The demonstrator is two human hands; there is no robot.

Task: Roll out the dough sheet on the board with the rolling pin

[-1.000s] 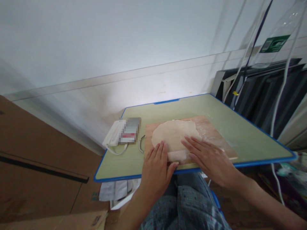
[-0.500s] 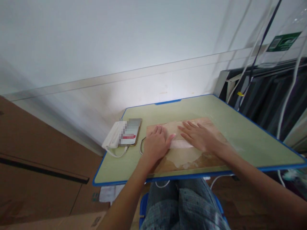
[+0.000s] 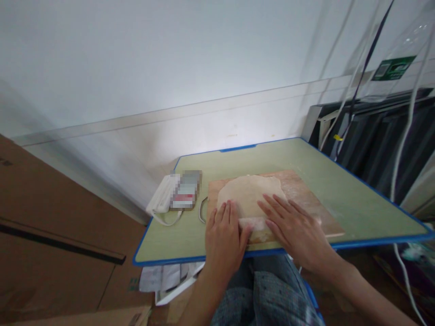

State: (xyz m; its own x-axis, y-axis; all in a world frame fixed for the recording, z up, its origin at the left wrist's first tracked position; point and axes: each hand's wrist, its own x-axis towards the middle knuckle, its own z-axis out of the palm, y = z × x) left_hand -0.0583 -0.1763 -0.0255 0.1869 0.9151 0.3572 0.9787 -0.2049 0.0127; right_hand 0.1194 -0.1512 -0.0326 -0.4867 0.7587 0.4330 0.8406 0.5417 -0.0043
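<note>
Both hands, left hand [image 3: 226, 235] and right hand [image 3: 294, 228], lie flat with fingers spread on a rolling pin [image 3: 252, 223] at the dough sheet's [image 3: 249, 194] near edge, just ahead of them, where uneven pressure could tear the thin dough.

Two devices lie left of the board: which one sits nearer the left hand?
The dark phone, lying right beside the wooden board. The white power bank lies farther out, at the table's left edge, with the phone between it and the left hand.
</note>
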